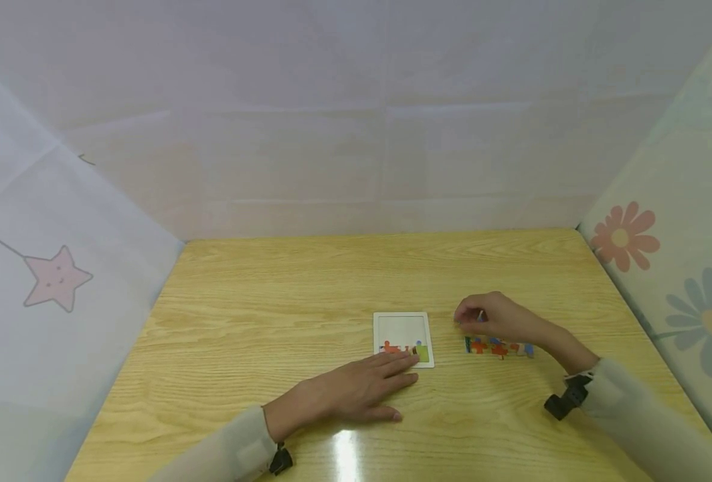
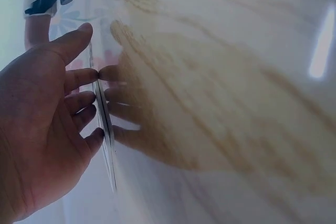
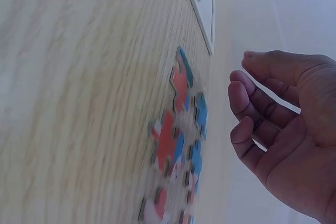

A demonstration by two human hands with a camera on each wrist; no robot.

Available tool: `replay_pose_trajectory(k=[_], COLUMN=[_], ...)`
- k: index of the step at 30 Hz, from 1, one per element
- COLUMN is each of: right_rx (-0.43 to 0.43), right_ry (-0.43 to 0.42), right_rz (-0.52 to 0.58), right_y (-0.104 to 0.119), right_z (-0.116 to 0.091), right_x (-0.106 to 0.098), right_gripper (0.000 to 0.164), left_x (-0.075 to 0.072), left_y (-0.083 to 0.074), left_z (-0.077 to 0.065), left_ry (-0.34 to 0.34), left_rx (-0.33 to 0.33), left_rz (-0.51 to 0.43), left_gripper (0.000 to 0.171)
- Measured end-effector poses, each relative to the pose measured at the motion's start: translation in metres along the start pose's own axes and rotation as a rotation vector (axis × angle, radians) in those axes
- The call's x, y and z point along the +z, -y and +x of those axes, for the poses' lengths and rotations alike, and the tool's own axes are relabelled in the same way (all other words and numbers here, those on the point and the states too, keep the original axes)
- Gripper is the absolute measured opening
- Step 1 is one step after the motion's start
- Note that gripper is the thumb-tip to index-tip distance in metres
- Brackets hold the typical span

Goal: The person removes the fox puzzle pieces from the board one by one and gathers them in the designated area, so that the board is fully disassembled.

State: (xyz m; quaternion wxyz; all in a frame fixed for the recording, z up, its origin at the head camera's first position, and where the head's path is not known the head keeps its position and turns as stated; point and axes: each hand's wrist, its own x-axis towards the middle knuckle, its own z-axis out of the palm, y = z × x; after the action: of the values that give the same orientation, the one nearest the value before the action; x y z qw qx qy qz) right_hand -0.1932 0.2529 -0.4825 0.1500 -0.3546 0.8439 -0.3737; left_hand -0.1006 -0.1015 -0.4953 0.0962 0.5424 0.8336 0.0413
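Note:
A white-framed jigsaw tray (image 1: 402,328) lies on the table, with a few red and green puzzle pieces (image 1: 422,353) along its near side. My left hand (image 1: 362,389) rests its extended fingertips on that near edge, over part of the fitted pieces. In the left wrist view, the fingers touch the thin tray edge (image 2: 111,163). To the right, my right hand (image 1: 502,318) hovers over loose jigsaw pieces (image 1: 499,349), its fingers loosely bent. Nothing shows between those fingers in the right wrist view, where red and blue pieces (image 3: 167,142) lie beside the hand.
The wooden table (image 1: 259,301) reaches back to a pale cloth wall (image 1: 308,167). Cloth sides stand at left and right, one with a pink star (image 1: 58,278), the other with flowers (image 1: 624,236). Each wrist wears a small dark camera (image 1: 567,398).

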Motion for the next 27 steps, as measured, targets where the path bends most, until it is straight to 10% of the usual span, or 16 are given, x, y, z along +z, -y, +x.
replay_pose_trajectory(k=[27], right_rx=[-0.113], right_ry=[0.166], right_rz=[-0.011], right_y=[0.030], right_z=[0.076], right_x=[0.039], right_gripper=[0.012], left_x=[0.002], left_y=[-0.024], left_z=[0.019], left_ry=[0.017], left_rx=[-0.023], left_rz=[0.105], left_gripper=[0.079])
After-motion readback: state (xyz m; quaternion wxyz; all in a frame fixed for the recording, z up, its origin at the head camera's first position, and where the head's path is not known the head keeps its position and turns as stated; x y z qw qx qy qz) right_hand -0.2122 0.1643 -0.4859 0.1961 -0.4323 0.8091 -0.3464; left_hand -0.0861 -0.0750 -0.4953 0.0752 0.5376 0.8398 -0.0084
